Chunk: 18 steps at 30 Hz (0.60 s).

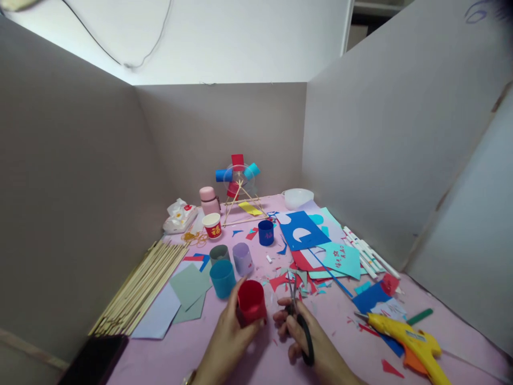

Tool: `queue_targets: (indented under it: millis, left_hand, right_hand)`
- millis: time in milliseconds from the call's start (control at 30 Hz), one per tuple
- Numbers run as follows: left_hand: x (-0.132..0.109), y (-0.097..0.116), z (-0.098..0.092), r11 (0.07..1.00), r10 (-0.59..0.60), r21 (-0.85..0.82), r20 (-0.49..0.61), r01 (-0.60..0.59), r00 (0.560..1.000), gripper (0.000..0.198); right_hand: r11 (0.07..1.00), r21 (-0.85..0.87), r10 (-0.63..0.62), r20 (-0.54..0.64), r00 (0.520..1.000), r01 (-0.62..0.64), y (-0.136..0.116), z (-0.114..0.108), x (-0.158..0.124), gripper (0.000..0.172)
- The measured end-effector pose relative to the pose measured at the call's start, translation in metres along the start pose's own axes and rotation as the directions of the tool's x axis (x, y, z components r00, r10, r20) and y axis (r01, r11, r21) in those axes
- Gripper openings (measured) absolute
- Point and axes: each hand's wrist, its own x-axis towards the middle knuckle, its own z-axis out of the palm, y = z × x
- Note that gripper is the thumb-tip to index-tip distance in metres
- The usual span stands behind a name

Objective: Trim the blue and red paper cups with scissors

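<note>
A red paper cylinder (252,302) is gripped in my left hand (232,337), its open end facing up and towards me. My right hand (306,334) holds a pair of scissors (305,337) with black handles, the blades pointing away from me and slightly apart. Just beyond the red cylinder stand a teal paper cylinder (223,279), a lilac one (242,260) and a grey-green one (219,253). Farther back is a dark blue cylinder (265,233) with a small mark on its side. Red and teal paper scraps (280,282) lie around the scissor tips.
At the back stands a stick-framed wheel model (239,184) with coloured paper pieces. Bamboo sticks (140,289) and paper sheets (160,315) lie left. On the right are blue paper (306,227), markers (366,251) and a yellow glue gun (409,337). Grey partitions (220,123) enclose the table.
</note>
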Motion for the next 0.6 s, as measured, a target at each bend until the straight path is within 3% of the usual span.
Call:
queue_targets:
  millis: [133,233,333,400,433,533,600]
  left_hand:
    - [0.010,-0.008,-0.001,0.999,-0.016,0.037,-0.037,0.017,0.999,0.079]
    - [0.002,-0.013,-0.003,0.998,-0.006,0.059,-0.075,0.010,0.997,0.090]
    - [-0.019,-0.013,-0.003,0.997,0.034,0.073,-0.237,-0.017,0.971,0.073]
    - [-0.034,-0.008,0.000,0.994,0.111,0.036,-0.421,-0.106,0.900,0.039]
    - [-0.040,-0.005,0.002,0.985,0.134,-0.039,-0.451,-0.169,0.883,0.023]
    - [-0.047,0.003,0.010,0.969,0.090,-0.181,-0.367,-0.166,0.926,0.013]
    - [-0.044,0.004,0.013,0.953,0.029,-0.280,-0.288,-0.113,0.957,0.023]
  right_hand:
    - [1.000,-0.003,0.025,-0.013,1.000,-0.025,0.000,-0.001,0.000,0.063]
    - [0.999,-0.001,0.045,-0.012,0.999,-0.045,-0.001,-0.003,-0.001,0.063]
    - [0.999,0.005,0.050,0.024,0.998,-0.050,-0.004,-0.005,-0.005,0.059]
    - [0.997,0.020,0.074,0.151,0.986,-0.078,-0.008,-0.007,-0.009,0.055]
    - [0.995,0.012,0.098,0.249,0.964,-0.104,-0.010,-0.008,-0.011,0.056]
    - [0.985,-0.078,0.174,0.491,0.854,-0.156,-0.016,-0.009,-0.015,0.062]
    - [0.978,-0.148,0.202,0.532,0.822,-0.145,-0.018,-0.009,-0.017,0.053]
